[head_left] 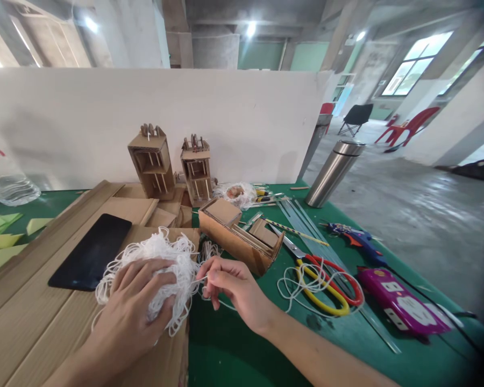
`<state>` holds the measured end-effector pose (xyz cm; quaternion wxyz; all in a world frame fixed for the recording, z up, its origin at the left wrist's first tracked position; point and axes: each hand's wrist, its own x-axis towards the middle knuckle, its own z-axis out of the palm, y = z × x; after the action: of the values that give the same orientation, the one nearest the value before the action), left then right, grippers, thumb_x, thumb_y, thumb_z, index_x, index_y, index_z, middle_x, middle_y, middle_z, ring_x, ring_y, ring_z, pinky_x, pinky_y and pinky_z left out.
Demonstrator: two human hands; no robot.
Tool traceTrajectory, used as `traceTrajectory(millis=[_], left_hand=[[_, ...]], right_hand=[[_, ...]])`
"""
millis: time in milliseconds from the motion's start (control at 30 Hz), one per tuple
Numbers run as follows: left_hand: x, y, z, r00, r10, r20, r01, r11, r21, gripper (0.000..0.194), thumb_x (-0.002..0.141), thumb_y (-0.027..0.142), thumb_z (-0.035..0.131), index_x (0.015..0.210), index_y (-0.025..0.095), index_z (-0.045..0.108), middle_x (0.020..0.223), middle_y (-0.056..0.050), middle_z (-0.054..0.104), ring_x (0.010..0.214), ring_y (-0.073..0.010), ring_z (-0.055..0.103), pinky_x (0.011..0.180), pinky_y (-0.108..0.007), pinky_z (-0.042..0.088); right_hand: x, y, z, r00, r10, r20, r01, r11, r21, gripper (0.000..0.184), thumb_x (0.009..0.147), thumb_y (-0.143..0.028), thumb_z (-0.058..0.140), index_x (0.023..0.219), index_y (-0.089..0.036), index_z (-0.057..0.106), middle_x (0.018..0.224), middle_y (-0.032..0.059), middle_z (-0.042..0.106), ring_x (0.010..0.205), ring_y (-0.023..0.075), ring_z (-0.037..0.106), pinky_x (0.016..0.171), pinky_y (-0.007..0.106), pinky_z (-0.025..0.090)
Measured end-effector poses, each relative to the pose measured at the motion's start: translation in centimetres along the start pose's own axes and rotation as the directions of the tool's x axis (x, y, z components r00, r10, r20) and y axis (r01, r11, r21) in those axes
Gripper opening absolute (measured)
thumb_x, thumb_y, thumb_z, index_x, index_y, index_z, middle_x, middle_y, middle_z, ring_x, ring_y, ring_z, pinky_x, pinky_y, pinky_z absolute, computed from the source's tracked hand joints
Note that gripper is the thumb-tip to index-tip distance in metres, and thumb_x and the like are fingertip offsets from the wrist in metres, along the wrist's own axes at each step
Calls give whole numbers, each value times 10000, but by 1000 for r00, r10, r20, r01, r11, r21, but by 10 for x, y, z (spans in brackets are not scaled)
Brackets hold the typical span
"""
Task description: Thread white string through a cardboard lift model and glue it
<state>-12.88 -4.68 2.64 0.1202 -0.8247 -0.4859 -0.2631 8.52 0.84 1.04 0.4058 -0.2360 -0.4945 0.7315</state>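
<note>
Okay so there's a big messy tangle of white string (161,250) just left of centre in the frame, sitting near the right edge of a flattened cardboard sheet (20,328). The left grip (135,295) is laid over it, fingers curved on top and the thumb apart from them. Over on its right, the right grip (234,285) has thumb and forefinger pinched together on a thin strand (202,278) at the tangle's edge.

A black tablet (92,255) lies on the cardboard at the tangle's upper left. Just above the right grip there's an open cardboard box (226,239) with pieces of card in it, on the green tabletop (226,349). Right of centre you've got scissors (301,257) with red and yellow handles, loose white string looped over them. Further right, a blue glue gun (358,244) sits above a purple case (403,303).

Up past the box, two little cardboard towers (150,142) stand in front of a white panel (250,118), and a steel flask (334,174) leans at the upper right. Far left is a clear water bottle (10,183) with yellow-green paper (2,242) below it. Upper right, off on the floor: a black chair (357,116) and a red chair (411,126).
</note>
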Motion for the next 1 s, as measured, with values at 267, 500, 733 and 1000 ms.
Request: traceTrajectory(millis=[267,500,733,1000], left_hand=[[12,-4,-8,996,11,87,-9,1000,-30,160,926,225,503,956,269,653,1106,-25,685,1060,-292,603,881,-465,447],[45,-9,-11,944,120,307,-106,992,-61,141,898,257,575,1001,291,665,1126,-9,686,1066,-280,600,937,-484,413],[74,6,3,893,93,441,-23,987,-161,138,788,161,556,900,220,609,920,-23,659,934,-264,591,881,-477,444],[62,6,24,930,-129,345,235,930,-284,109,869,257,509,892,253,615,901,-8,677,896,-250,615,786,-409,500]], right_hand=[[4,0,-3,999,8,-42,-12,997,-81,350,768,-476,698,616,-172,614,638,2,558,553,112,511,438,214,391],[5,-2,-8,995,20,-94,-30,994,-102,438,759,-604,696,716,-171,645,602,-8,582,494,102,506,426,219,396],[5,-7,-11,993,-2,-122,-13,992,-125,463,794,-653,631,786,-190,617,450,-78,456,395,90,420,416,225,383],[2,-20,-15,995,11,-96,-41,950,-309,143,878,-289,623,806,-188,553,571,-94,366,478,63,307,434,210,249]])
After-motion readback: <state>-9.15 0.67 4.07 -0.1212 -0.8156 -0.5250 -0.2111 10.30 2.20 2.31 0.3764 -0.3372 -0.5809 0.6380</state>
